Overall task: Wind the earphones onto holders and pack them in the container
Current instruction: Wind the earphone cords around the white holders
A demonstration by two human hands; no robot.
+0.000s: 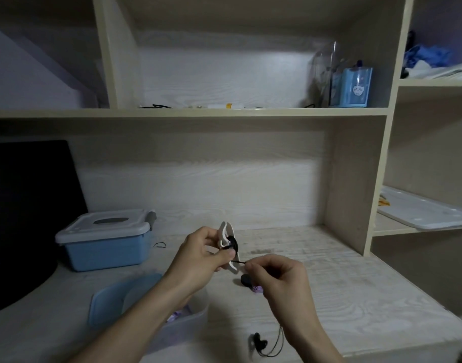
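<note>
My left hand [202, 254] grips a white flat cable holder [226, 233] upright above the desk, with black earphone cord [233, 243] wound around its middle. My right hand [275, 273] pinches the free cord just right of the holder, pulled taut. The cord runs down under my right wrist to two black earbuds [258, 343] lying near the desk's front edge. An open clear container [190, 323] sits below my left forearm, with something purple inside; its blue lid [114, 299] lies to its left.
A closed blue box with a clear lid [105, 238] stands at the left, next to a dark monitor [22, 205]. A small black and purple item [252, 284] lies beneath my right hand. A black loop [159, 245] lies by the box. Shelves rise behind and right.
</note>
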